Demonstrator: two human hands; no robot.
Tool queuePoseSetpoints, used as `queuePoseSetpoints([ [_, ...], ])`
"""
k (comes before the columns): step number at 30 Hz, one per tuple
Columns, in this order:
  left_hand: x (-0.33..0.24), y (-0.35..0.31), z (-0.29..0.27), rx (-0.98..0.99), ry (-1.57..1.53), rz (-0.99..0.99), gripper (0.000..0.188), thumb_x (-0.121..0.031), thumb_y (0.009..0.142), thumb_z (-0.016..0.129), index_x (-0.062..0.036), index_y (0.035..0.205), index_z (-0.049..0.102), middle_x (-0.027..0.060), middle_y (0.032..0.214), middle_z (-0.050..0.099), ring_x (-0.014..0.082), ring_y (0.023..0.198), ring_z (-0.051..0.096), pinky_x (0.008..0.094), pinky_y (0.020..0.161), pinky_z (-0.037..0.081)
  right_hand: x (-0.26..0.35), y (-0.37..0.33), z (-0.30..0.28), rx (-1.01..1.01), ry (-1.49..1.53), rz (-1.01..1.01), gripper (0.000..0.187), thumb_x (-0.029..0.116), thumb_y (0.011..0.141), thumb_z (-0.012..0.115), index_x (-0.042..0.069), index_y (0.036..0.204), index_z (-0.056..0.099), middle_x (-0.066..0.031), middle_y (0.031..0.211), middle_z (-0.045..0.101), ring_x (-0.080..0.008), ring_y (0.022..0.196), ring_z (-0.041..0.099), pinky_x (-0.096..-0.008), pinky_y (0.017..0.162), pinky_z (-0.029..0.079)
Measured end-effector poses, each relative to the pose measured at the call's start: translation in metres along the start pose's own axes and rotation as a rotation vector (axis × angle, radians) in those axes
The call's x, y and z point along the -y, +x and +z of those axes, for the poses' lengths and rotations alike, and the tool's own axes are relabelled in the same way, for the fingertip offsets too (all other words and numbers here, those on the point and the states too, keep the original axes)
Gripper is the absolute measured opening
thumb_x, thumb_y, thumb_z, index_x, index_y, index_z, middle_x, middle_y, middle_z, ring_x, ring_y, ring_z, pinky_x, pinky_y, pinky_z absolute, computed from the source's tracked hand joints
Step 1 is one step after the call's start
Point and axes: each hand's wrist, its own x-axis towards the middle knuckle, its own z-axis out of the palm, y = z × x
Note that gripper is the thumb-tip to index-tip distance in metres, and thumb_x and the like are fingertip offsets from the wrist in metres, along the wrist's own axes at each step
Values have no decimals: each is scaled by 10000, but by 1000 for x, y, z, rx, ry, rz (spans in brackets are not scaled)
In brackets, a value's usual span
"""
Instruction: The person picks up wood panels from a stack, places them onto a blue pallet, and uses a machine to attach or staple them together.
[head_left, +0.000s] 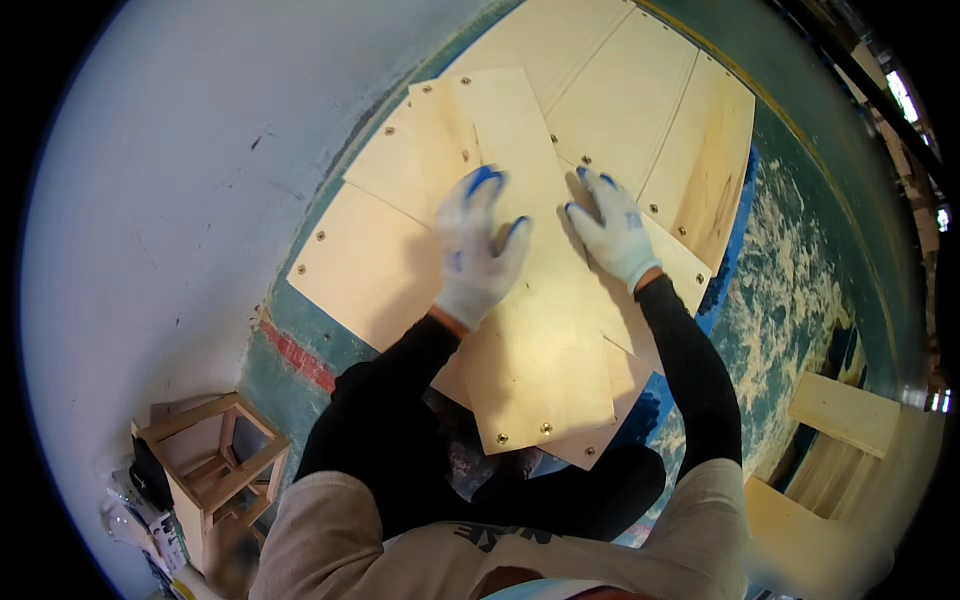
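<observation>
A long pale wooden board (550,330) lies aslant on top of other boards in front of me. Small metal fittings sit in holes near its ends. My left hand (470,245), in a white glove with blue fingertips, is over the board's left side, thumb apart from the fingers and slightly blurred. My right hand (615,232), gloved alike, hovers at or just off the board's right edge with fingers spread. Whether either palm touches the wood I cannot tell. Underneath, a wide board (360,265) shows at the left, and more boards (610,90) spread out at the far side.
A white wall (180,180) rises at the left. A wooden frame stool (215,470) stands at the lower left. Blue sheeting (650,405) shows under the boards. The green floor (790,270) at the right is scuffed and dusty. More wooden pieces (840,410) lie at the lower right.
</observation>
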Motion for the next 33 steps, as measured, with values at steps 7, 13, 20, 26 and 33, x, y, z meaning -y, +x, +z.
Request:
queuePoseSetpoints([
  [7,23,-57,-50,179,-243,-909,649,-158,842,719,106,1367,445,194,1137,598,299,1060,581,393,964,465,61,-17,22,-7,338,168,568,259,902,651,35,1406,515,-174,1454,526,-360,1387,440,-421,1146,353],
  [13,-28,-75,-87,125,-621,-1058,430,-37,861,708,23,1251,537,31,997,642,98,834,607,250,672,516,62,-23,-5,10,955,219,511,137,874,688,-23,1341,558,-121,1321,638,-167,1230,586,-288,1030,451],
  [20,-84,-171,-150,37,-809,-1294,429,-31,906,686,30,1277,480,72,1099,618,119,942,599,268,808,513,134,-57,-20,462,618,90,450,176,883,711,9,1288,613,-139,1326,638,-227,1230,596,-335,1024,470],
  [26,-61,-184,-168,276,-578,-1378,335,-31,959,616,56,1266,517,79,1118,649,149,998,649,294,898,536,139,-70,19,294,485,-253,380,197,866,737,65,1211,650,-139,1315,626,-341,1297,538,-407,1055,462],
  [33,-31,-145,-171,666,-572,-1367,344,-183,981,638,1,1262,564,46,1008,660,140,878,665,292,754,573,116,-74,-15,173,356,-294,374,154,834,758,50,1179,654,-114,1254,655,-329,1207,589,-413,1024,477],
])
